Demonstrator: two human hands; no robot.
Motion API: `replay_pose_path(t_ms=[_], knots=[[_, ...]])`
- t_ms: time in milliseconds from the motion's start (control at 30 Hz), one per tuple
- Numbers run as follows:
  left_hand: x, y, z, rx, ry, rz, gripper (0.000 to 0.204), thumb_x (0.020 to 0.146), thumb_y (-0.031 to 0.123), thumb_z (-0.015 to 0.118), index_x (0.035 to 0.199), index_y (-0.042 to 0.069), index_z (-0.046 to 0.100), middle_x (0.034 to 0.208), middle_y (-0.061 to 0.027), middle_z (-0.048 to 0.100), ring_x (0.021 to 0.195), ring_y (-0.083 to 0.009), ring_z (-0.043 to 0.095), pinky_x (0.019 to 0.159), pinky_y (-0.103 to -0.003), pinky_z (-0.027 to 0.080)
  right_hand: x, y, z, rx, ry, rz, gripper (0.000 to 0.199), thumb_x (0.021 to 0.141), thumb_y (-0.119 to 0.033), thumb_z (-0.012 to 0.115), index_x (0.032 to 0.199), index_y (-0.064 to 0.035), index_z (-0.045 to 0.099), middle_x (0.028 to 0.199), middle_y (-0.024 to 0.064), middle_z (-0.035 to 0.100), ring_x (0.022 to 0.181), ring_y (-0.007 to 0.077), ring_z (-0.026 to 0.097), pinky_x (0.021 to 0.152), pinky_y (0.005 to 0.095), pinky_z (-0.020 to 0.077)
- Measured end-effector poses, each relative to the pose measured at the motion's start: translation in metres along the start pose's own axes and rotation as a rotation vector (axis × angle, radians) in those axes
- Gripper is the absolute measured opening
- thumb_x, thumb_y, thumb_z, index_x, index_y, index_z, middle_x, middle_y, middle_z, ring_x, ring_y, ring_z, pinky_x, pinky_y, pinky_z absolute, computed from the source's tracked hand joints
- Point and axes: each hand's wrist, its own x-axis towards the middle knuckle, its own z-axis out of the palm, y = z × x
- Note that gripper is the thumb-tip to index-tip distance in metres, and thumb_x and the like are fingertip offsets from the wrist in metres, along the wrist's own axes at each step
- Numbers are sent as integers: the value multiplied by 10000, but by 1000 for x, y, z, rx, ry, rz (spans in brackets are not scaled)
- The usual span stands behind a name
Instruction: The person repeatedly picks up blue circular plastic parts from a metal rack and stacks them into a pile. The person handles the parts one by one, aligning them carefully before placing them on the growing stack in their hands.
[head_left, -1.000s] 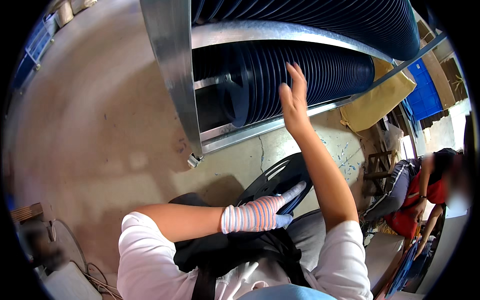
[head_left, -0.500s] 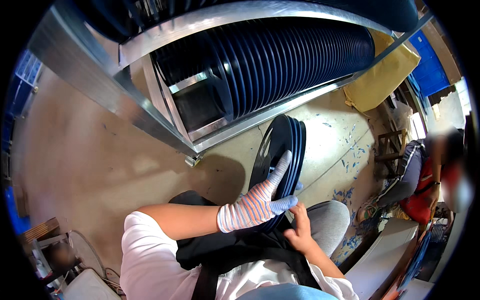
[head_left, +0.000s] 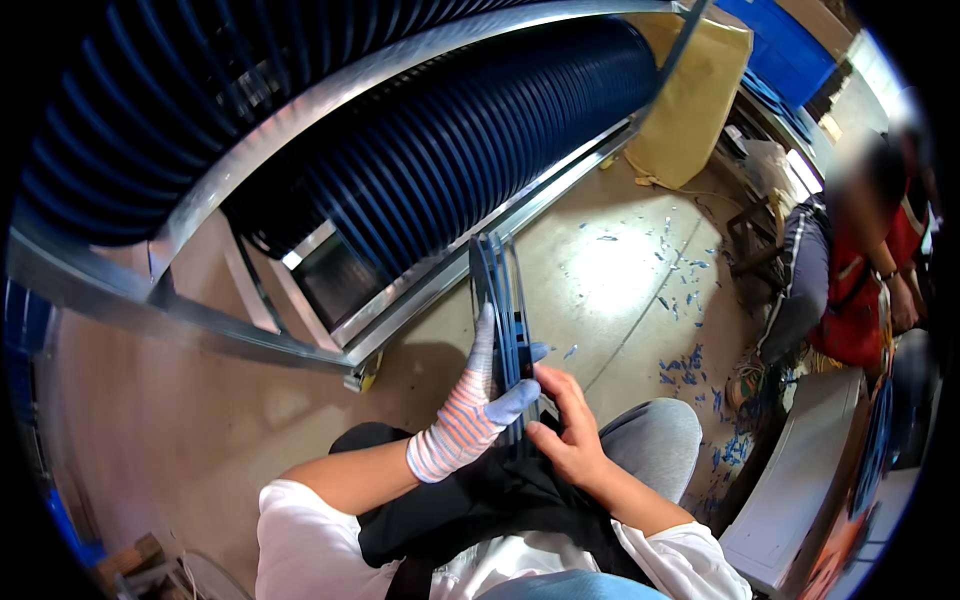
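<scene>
Upright over my lap is a small stack of thin dark blue discs (head_left: pixel 505 290), seen nearly edge-on. My left hand (head_left: pixel 455 425), in a striped glove with blue fingertips, grips the stack, its fingers wrapped round from the left. My bare right hand (head_left: pixel 575 435) is closed at the stack's right edge, fingers on the rim and thumb below. Some of its fingertips are hidden by the discs. Just beyond the stack, a metal rack (head_left: pixel 420 305) carries a long row of similar discs (head_left: pixel 450 150).
Blue scraps (head_left: pixel 685 370) litter the floor on the right. A yellow-covered block (head_left: pixel 690 110) stands past the rack's far end, near a blue crate (head_left: pixel 785 50). At right, a person in a red vest (head_left: pixel 850 320) sits behind a pale box (head_left: pixel 795 475).
The stack has turned from showing a disc's face to nearly edge-on. My right hand has moved up along its edge. The view has shifted, showing more of the rack's upper row.
</scene>
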Motion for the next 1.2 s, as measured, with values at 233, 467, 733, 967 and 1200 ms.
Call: replay_pose_path(t_ms=[233, 467, 733, 967, 1200], knots=[[5, 11, 4, 87, 4, 23, 947, 891, 206, 672, 1533, 178, -24, 1287, -124, 521, 1147, -215, 540, 1032, -375, 389, 18, -6, -11, 163, 175, 194, 475, 837, 54, 525, 1301, 0, 438, 1144, 117, 541, 1074, 194, 553, 947, 322, 435], [-5, 18, -13, 207, 37, 1, 876, 900, 233, 657, 1536, 174, 59, 1107, -96, 602, 1024, -172, 585, 935, -339, 442, 24, -3, -119, 724, 800, 173, 287, 909, -74, 597, 1188, -30, 546, 993, 125, 658, 918, 218, 657, 818, 338, 556], [-16, 13, -23, 257, -251, -93, 820, 895, 17, 541, 1539, 147, 50, 1043, -75, 578, 942, -140, 568, 901, -291, 441, -3, 46, -199, 1137, 874, -149, 326, 884, 12, 592, 1208, 10, 553, 958, 84, 639, 1056, 234, 611, 957, 386, 522], [-16, 18, -15, 671, -451, -21, 728, 898, 36, 504, 1529, 145, 157, 814, -61, 618, 743, -150, 582, 793, -289, 486, -1, 60, -214, 1301, 865, -219, 224, 941, -82, 531, 1155, -31, 572, 929, 64, 641, 962, 201, 623, 923, 377, 519], [-3, 22, -4, 1210, -894, 398, 733, 699, 18, 586, 1405, 136, 431, 661, -113, 532, 620, -306, 540, 589, -410, 462, 15, 45, -207, 1234, 797, -225, 218, 967, -123, 481, 1150, -50, 575, 890, 50, 608, 895, 175, 610, 879, 341, 526]])
